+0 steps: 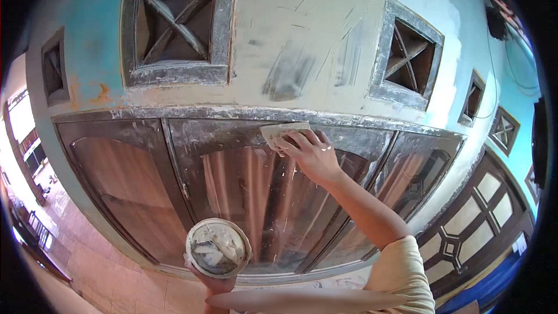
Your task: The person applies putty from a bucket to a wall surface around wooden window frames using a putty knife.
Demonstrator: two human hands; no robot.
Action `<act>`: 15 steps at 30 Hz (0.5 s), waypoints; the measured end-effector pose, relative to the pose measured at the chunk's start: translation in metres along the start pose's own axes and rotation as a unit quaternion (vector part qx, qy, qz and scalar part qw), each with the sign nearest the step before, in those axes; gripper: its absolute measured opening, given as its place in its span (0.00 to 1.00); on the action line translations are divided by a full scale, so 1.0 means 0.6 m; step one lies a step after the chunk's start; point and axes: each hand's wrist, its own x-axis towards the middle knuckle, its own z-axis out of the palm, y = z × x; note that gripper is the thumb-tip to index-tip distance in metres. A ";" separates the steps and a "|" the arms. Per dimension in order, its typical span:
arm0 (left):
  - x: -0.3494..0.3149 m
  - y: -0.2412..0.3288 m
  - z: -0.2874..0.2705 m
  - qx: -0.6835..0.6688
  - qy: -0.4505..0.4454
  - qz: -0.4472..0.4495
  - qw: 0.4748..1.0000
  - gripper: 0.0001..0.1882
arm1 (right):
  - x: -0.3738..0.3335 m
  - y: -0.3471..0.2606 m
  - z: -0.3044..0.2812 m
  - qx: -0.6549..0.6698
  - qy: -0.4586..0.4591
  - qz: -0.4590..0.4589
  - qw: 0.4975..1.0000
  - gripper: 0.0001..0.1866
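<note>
My right hand (pixel 314 154) is raised to the dark wooden top rail (pixel 349 135) of a window frame, its fingers closed on a flat, pale putty spreader (pixel 286 132). The spreader lies against the upper edge of the frame, just under the wall. White smears mark my fingers. Low in the view, my left hand (pixel 215 282) grips a round tub (pixel 249 250) from below. Inside the tub is grey-white putty (pixel 224 244), with a pale ridge across it. Pale patches and streaks cover the frame's wood.
Brown curtains (pixel 244 189) hang behind the window glass. Above, the patched wall (pixel 302 35) holds square vents with crossed bars, including one at the left (pixel 177 23) and one at the right (pixel 407 55). A panelled door (pixel 474 221) stands at the right; tiled floor (pixel 99 267) lies lower left.
</note>
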 end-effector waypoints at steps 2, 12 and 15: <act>0.003 -0.010 -0.012 -0.107 -0.017 -0.063 0.992 0.36 | 0.014 0.022 -0.034 0.019 -0.012 0.014 1.000 0.25; 0.004 -0.028 -0.002 -0.090 -0.023 -0.058 0.994 0.39 | 0.297 0.380 -0.306 -0.102 0.131 0.137 0.977 0.26; 0.000 -0.031 0.026 0.147 -0.059 0.047 0.986 0.39 | 0.276 0.422 -0.217 -0.143 0.175 0.163 0.960 0.20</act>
